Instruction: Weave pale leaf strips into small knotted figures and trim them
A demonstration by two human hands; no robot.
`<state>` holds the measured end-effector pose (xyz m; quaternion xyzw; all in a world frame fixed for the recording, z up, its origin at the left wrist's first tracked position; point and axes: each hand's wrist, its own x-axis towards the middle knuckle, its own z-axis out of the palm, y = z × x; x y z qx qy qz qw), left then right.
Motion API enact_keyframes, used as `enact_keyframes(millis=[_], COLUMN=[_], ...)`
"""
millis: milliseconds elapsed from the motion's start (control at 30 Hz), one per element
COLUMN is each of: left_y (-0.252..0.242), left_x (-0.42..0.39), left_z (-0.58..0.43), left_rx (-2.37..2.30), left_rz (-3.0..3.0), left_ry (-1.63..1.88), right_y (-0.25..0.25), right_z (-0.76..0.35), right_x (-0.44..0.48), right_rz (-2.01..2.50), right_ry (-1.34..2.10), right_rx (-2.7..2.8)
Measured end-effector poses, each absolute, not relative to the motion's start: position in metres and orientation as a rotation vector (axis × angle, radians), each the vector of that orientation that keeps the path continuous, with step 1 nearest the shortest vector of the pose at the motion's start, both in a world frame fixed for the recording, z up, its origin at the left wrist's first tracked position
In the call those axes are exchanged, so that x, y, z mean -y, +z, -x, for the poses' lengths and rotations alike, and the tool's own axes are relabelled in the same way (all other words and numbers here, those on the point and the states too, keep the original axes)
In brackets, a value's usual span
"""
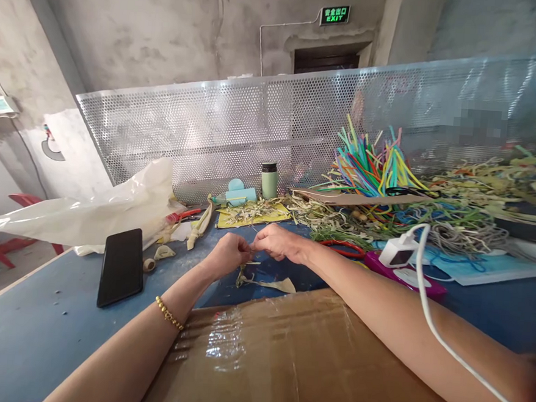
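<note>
My left hand point(228, 254) and my right hand point(280, 242) meet above the blue table, fingertips pinched together and touching or nearly so. What they hold between them is too small to make out; a thin dark line sticks up beside the right fingers. Just below the hands, a pale dried husk strip point(283, 285) and a few thin fibres lie on the table. A brown cardboard box point(257, 359) with clear tape sits under my forearms, nearest to me. Behind the hands, dried scraps are heaped on a yellow sheet point(276, 212).
A black phone point(122, 267) and plastic sheeting point(87, 216) are at left. Behind stand a green bottle point(270, 181) and a perforated metal screen point(199, 135). To the right are coloured pipe cleaners point(381, 163), cords, a purple power strip point(409, 277) and a white cable point(429, 316).
</note>
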<state>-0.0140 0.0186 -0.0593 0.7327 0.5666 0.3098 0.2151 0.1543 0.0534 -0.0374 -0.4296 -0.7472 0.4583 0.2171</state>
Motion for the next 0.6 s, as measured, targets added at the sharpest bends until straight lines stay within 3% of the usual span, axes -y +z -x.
enact_keyframes(millis=[200, 333, 433, 600], left_y=[-0.057, -0.058, -0.058, -0.057], left_x=[-0.018, -0.020, -0.021, -0.020], left_z=[0.017, 0.020, 0.021, 0.021], left_rx=[-1.519, -1.475, -1.438, -1.442], left_rz=[-1.973, -1.873, -1.869, -1.883], left_ry=[0.795, 0.813, 0.825, 0.845], right_y=[-0.033, -0.031, -0.034, -0.048], right_z=[-0.164, -0.160, -0.150, -0.136], right_x=[-0.063, -0.054, -0.044, -0.039], right_rz=[1.405, 1.374, 1.229, 1.174], right_ry=[0.315, 0.107, 0.232, 0.949], right_rx=[2.275, 2.328, 2.317, 2.272])
